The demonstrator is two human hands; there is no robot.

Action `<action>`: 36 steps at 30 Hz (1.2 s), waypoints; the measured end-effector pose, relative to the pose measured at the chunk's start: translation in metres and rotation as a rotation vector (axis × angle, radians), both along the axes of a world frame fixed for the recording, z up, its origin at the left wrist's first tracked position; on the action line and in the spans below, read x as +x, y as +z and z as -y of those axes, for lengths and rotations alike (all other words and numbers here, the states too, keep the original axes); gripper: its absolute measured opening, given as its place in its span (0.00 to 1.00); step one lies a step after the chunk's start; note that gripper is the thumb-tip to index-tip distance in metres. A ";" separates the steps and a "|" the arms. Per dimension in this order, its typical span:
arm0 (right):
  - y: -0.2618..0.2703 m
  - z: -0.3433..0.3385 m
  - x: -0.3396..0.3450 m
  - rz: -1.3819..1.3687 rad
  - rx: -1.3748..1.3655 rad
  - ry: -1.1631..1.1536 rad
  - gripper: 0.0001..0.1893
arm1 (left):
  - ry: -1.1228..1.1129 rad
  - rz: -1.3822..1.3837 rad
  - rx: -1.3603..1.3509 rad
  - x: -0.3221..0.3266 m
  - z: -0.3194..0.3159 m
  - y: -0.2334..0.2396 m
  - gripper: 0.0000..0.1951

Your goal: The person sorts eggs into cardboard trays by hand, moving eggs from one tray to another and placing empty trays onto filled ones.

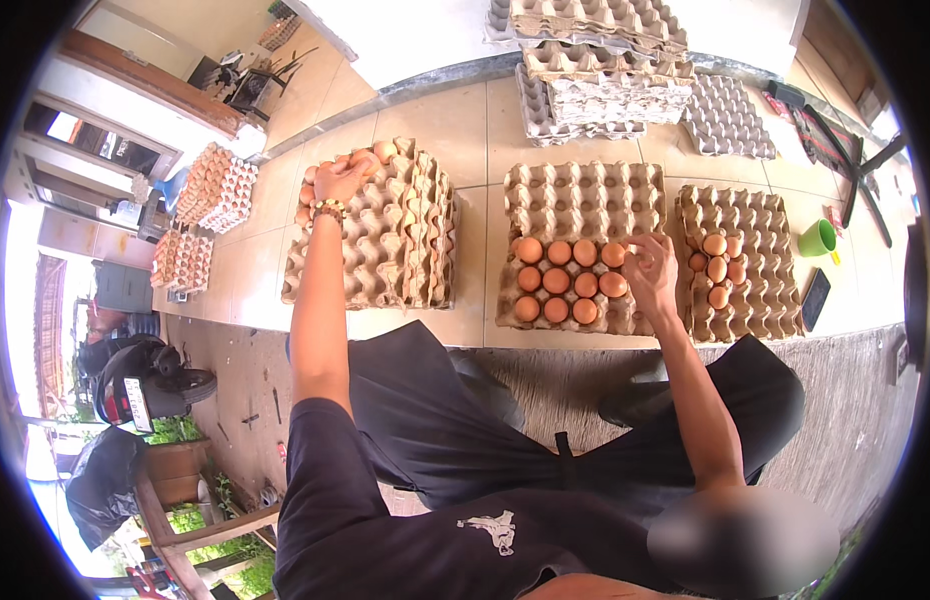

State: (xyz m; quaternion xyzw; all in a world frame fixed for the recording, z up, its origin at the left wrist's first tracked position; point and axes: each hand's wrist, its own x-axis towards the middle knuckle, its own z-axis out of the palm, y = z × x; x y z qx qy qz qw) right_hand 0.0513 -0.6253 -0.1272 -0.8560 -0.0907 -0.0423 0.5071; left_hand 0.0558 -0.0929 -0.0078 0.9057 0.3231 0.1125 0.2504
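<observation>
My left hand, with beaded bracelets on its wrist, has its fingers around a brown egg. It is at the far left corner of the top tray on a stack of egg trays, where more brown eggs lie along the edge. My right hand is at the right end of the egg rows in the middle pulp tray. Its curled fingers are beside a brown egg; whether they grip anything is unclear. Three rows of eggs sit in that tray's nearer part, below bare cups.
Right of the middle tray, another pulp tray carries a small cluster of eggs. A green cup and a phone lie beyond it. Stacked trays stand against the wall; filled egg stacks stand far left.
</observation>
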 end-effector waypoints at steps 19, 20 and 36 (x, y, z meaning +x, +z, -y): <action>0.041 -0.034 -0.074 -1.040 0.862 0.620 0.22 | -1.096 -0.052 -0.590 -0.130 0.299 -0.020 0.24; 0.040 -0.030 -0.070 -1.086 0.822 0.510 0.19 | -1.137 0.024 -0.458 -0.131 0.294 -0.028 0.26; -0.022 0.015 0.001 0.245 -0.138 -0.010 0.10 | -0.727 0.101 -0.807 -0.118 0.290 -0.051 0.22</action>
